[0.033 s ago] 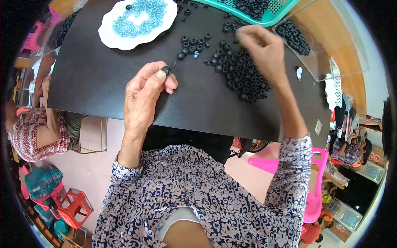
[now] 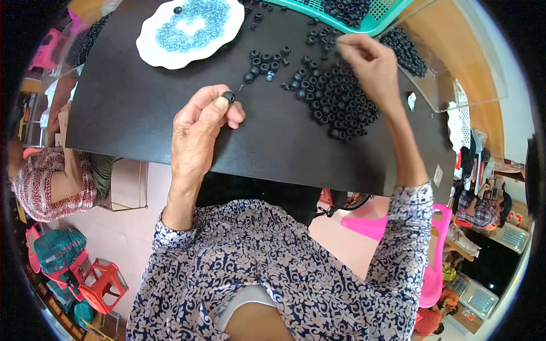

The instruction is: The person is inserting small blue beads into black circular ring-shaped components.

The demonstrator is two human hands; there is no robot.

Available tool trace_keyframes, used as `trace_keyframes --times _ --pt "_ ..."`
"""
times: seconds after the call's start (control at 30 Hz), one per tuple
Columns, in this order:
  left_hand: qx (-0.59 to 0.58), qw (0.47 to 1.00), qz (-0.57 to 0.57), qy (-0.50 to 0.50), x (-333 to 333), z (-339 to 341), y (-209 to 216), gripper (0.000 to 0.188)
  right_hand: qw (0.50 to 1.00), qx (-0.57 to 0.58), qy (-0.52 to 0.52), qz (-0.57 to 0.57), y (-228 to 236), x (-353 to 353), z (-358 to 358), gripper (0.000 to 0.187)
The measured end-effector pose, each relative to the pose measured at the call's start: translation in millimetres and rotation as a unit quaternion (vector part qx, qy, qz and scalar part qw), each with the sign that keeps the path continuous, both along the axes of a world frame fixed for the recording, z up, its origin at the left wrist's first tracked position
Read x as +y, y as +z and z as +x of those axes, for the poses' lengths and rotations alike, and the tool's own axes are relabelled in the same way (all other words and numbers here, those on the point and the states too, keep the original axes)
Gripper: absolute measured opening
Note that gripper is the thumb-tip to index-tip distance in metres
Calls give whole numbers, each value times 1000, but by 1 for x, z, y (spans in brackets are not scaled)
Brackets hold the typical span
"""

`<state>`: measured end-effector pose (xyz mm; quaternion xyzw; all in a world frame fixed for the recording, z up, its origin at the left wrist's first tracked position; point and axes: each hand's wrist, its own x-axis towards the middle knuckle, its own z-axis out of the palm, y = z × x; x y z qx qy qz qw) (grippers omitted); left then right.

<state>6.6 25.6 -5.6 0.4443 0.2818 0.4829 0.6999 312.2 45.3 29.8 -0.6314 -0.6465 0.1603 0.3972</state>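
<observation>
My left hand [image 2: 200, 122] pinches a black bead [image 2: 228, 96] with a hole between thumb and forefinger, above the dark table. A thin needle-like tip [image 2: 241, 87] shows just beyond it. My right hand [image 2: 371, 62] is raised over the far right of the table with thumb and fingertips together; what they hold, if anything, is too small to make out. Below and left of it lies a large pile of black beads [image 2: 335, 105]. Between the hands is a small group of black beads [image 2: 266, 59], with a shiny bluish piece [image 2: 271, 75] beside it.
A scalloped white plate [image 2: 149, 48] of small clear-blue beads stands far left. At the far edge are a teal basket [image 2: 372, 27] and a clear plastic tray [image 2: 449, 85], both with black beads. A pink chair [image 2: 435, 273] stands right; another person [image 2: 51, 182] sits left.
My right hand has shifted slightly to the right, its fingers still together. My left hand and the bead in it have stayed in place.
</observation>
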Motion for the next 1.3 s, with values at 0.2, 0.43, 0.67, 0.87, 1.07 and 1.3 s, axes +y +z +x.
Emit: trace_keyframes --times 0.2,0.43,0.67,0.87,1.07,1.3 --pt "9 1000 2 0 -1 4 -2 24 986 -155 66 2 -2 11 20 15" --pt "14 1000 10 -1 -1 5 0 22 952 -281 118 23 -7 21 14 19" --pt "15 1000 2 9 -1 4 -1 20 983 -154 99 13 11 9 -23 16" --pt "28 1000 -12 4 0 5 1 21 979 51 193 -51 13 -22 -88 13" --pt "38 999 9 -10 2 2 -5 25 962 165 196 -89 -11 -27 -109 14" --pt "141 988 66 -20 -2 0 5 19 974 101 194 -60 -14 -30 -119 16"
